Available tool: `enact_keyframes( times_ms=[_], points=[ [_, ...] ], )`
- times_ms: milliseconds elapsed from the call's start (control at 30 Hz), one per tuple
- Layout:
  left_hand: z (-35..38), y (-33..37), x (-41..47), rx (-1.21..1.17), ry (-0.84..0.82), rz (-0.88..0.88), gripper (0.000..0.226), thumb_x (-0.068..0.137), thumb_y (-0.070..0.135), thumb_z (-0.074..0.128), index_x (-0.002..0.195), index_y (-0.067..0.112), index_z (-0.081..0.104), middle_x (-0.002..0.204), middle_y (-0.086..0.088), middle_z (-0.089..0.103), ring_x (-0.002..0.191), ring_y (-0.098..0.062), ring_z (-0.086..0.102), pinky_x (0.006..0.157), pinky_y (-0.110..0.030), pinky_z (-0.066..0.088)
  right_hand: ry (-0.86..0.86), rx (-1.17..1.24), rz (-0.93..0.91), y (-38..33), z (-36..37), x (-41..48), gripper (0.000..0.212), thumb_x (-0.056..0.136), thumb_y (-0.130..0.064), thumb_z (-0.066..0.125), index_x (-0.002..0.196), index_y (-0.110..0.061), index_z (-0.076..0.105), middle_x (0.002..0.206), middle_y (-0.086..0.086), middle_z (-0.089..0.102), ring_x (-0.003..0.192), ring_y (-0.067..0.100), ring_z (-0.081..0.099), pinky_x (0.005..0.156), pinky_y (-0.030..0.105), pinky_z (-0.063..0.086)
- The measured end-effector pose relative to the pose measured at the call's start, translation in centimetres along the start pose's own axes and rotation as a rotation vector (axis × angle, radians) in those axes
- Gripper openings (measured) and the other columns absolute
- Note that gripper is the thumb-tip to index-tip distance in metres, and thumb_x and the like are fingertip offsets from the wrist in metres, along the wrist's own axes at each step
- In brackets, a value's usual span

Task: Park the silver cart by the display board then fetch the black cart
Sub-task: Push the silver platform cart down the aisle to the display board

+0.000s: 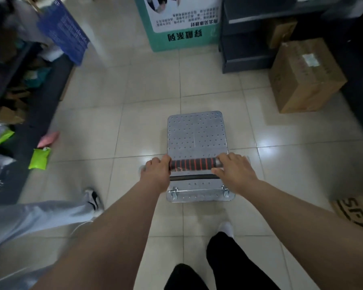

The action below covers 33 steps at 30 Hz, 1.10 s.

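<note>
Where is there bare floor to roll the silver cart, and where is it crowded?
Bare tile runs ahead of the perforated silver metal cart to the green-and-white display board, and right toward the brown cardboard box. The left is crowded: dark shelving, a lime-green packet, another person's leg.

Both hands, left hand (157, 171), right hand (233, 169), gripping silver cart (196, 132) handle (192, 164), tiled floor (105, 114)

1. A brown cardboard box (304, 76) sits on the tiled floor (105, 126), ahead and right of the hands.
2. Two green packets (39, 158) lie left of the hands.
3. A blue crate (64, 30) leans far ahead to the left.
4. A doormat (354, 212) lies right, nearer than the hands.
</note>
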<state>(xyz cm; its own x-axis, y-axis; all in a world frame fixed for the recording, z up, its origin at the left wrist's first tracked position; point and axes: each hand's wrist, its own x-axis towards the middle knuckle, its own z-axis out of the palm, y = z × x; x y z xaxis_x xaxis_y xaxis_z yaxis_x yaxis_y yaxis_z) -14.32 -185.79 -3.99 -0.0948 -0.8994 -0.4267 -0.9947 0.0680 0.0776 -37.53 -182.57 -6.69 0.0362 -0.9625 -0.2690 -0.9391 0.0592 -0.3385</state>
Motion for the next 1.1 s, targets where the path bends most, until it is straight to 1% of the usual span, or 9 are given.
enact_keyframes(
  times_ms=[100, 167, 433, 533, 633, 700, 800, 933, 1100],
  points=[
    [-2.2, 0.8, 4.3, -0.011, -0.014, -0.016, 0.028, 0.095, 0.018, 0.045, 0.123, 0.017, 0.041, 0.120, -0.016, 0.050, 0.113, -0.035, 0.047, 0.094, -0.044, 0.039, -0.070, -0.006, -0.008, 0.4, -2.5, 5.0, 0.035, 0.090, -0.048, 0.046, 0.115, -0.024, 0.047, 0.113, 0.006, 0.056, 0.104, 0.025, 0.049, 0.093, 0.039, 0.038],
    [-3.5, 1.6, 7.0, -0.011, -0.024, -0.014, 0.029, 0.096, 0.018, 0.045, 0.124, 0.017, 0.040, 0.119, -0.017, 0.050, 0.112, -0.035, 0.047, 0.094, -0.044, 0.039, -0.092, -0.026, 0.009, 0.9, -3.9, 8.1, 0.034, 0.091, -0.047, 0.046, 0.115, -0.024, 0.047, 0.112, 0.006, 0.055, 0.105, 0.025, 0.049, 0.092, 0.039, 0.037],
    [-8.9, 5.2, 21.7, -0.075, -0.036, 0.004, 0.024, 0.095, 0.020, 0.045, 0.116, 0.023, 0.035, 0.116, -0.012, 0.049, 0.109, -0.033, 0.046, 0.092, -0.049, 0.040, -0.014, -0.032, 0.054, 4.6, -9.5, 23.1, 0.029, 0.092, -0.042, 0.047, 0.117, -0.028, 0.046, 0.116, 0.005, 0.050, 0.108, 0.021, 0.046, 0.100, 0.040, 0.032],
    [-11.8, 5.8, 28.7, -0.109, -0.041, 0.033, 0.022, 0.094, 0.023, 0.046, 0.113, 0.026, 0.036, 0.110, -0.009, 0.050, 0.103, -0.031, 0.048, 0.092, -0.053, 0.043, 0.023, -0.012, 0.064, 5.4, -11.8, 30.5, 0.031, 0.092, -0.038, 0.049, 0.121, -0.026, 0.046, 0.122, 0.006, 0.051, 0.115, 0.023, 0.042, 0.102, 0.041, 0.031],
    [-14.3, 6.0, 34.5, -0.144, -0.086, 0.043, 0.021, 0.093, 0.027, 0.048, 0.111, 0.027, 0.035, 0.105, -0.008, 0.048, 0.098, -0.029, 0.048, 0.091, -0.056, 0.044, -0.025, -0.009, 0.078, 5.8, -13.8, 36.9, 0.036, 0.093, -0.037, 0.048, 0.126, -0.026, 0.045, 0.134, 0.008, 0.047, 0.131, 0.028, 0.032, 0.110, 0.045, 0.024],
    [-16.0, 6.1, 37.8, -0.150, -0.108, 0.052, 0.021, 0.093, 0.025, 0.048, 0.109, 0.027, 0.033, 0.100, -0.006, 0.045, 0.094, -0.027, 0.045, 0.092, -0.056, 0.044, -0.047, 0.006, 0.086, 5.9, -15.1, 40.8, 0.038, 0.093, -0.038, 0.048, 0.129, -0.026, 0.044, 0.139, 0.008, 0.045, 0.136, 0.028, 0.028, 0.113, 0.045, 0.021],
    [-18.0, 6.3, 42.2, -0.133, -0.107, 0.041, 0.023, 0.094, 0.024, 0.047, 0.113, 0.026, 0.033, 0.100, -0.007, 0.045, 0.093, -0.027, 0.044, 0.089, -0.055, 0.045, -0.035, 0.015, 0.070, 6.0, -16.6, 45.7, 0.036, 0.092, -0.038, 0.049, 0.126, -0.025, 0.046, 0.135, 0.008, 0.047, 0.132, 0.027, 0.032, 0.111, 0.043, 0.025],
    [-21.0, 6.3, 48.5, -0.107, -0.083, 0.006, 0.026, 0.095, 0.025, 0.047, 0.118, 0.025, 0.034, 0.108, -0.011, 0.050, 0.097, -0.031, 0.050, 0.087, -0.052, 0.046, -0.062, -0.004, 0.025, 6.0, -19.1, 53.0, 0.037, 0.092, -0.041, 0.049, 0.125, -0.024, 0.045, 0.130, 0.008, 0.048, 0.124, 0.026, 0.039, 0.108, 0.042, 0.031],
    [-25.2, 7.1, 55.7, -0.111, -0.058, -0.125, 0.028, 0.095, 0.022, 0.048, 0.120, 0.022, 0.037, 0.111, -0.014, 0.052, 0.100, -0.034, 0.051, 0.085, -0.051, 0.047, -0.101, -0.075, -0.096, 6.5, -22.1, 62.2, 0.040, 0.093, -0.046, 0.043, 0.125, -0.022, 0.043, 0.127, 0.009, 0.048, 0.118, 0.028, 0.041, 0.102, 0.042, 0.035]
  ],
)
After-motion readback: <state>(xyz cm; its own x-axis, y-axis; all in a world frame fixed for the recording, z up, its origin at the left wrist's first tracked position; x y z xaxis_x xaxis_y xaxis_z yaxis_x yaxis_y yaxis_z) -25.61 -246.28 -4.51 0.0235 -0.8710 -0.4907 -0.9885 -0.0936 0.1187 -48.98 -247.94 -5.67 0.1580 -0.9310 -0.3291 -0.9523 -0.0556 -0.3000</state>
